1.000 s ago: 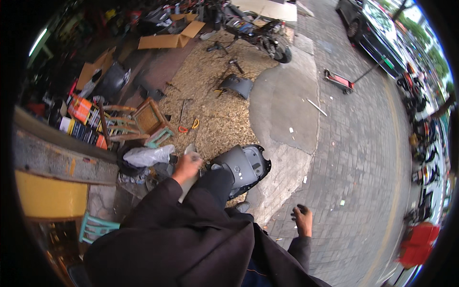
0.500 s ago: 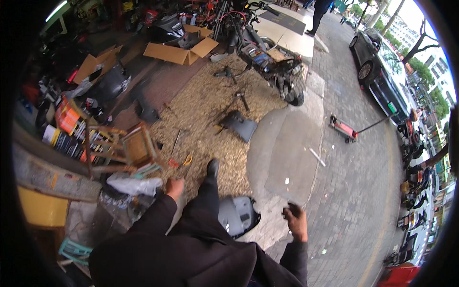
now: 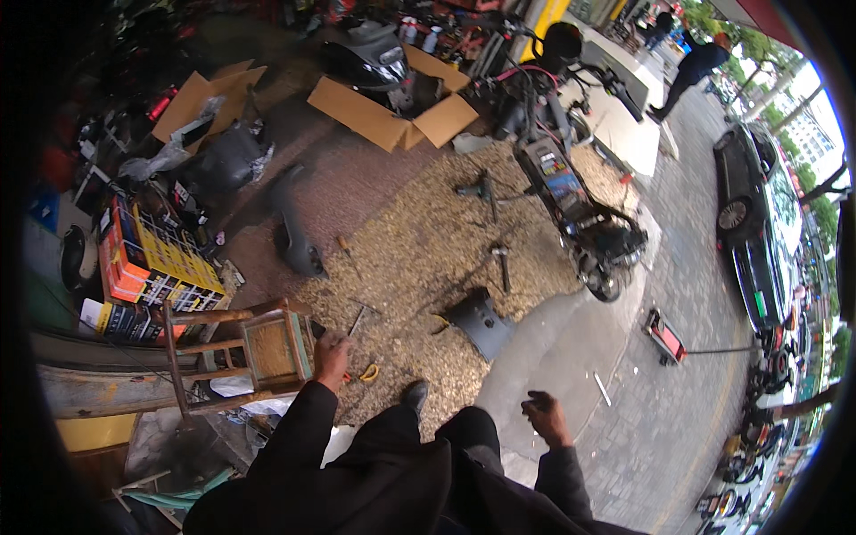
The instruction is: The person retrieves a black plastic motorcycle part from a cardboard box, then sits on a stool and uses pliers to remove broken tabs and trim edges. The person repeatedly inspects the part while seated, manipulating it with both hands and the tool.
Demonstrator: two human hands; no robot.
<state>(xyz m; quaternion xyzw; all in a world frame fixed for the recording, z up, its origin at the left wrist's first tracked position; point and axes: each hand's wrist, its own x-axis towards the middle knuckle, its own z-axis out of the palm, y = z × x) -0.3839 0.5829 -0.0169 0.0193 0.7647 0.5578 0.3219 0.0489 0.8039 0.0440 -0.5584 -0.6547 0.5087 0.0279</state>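
My left hand (image 3: pixel 332 359) hangs with its fingers curled, beside the old wooden chair (image 3: pixel 278 349). Whether anything is in it stays hidden. A thin rod-like tool (image 3: pixel 358 319) and a yellow-handled tool (image 3: pixel 369 373) lie on the floor near that hand. Out to the right, my right hand (image 3: pixel 546 419) is held over the pavement with its fingers bent in. Dark patches show at its fingertips, and I cannot make out whether it holds something small. Ahead of my feet lies a dark grey plastic panel (image 3: pixel 481 323), with a hammer-like tool (image 3: pixel 502 269) beyond it.
A partly stripped motor scooter (image 3: pixel 571 192) stands ahead. Open cardboard boxes (image 3: pixel 357 111) hold dark parts. A long dark panel (image 3: pixel 294 223) lies left, near stacked cartons (image 3: pixel 160 259). To the right are a red floor jack (image 3: pixel 665 335) and a parked black car (image 3: pixel 753 214). Someone in dark clothes (image 3: pixel 698 71) stands farther off.
I have moved forward, and the view has shifted. The grey part beside my leg has gone out of view. My left hand is nearer the chair; both hands stay curled.
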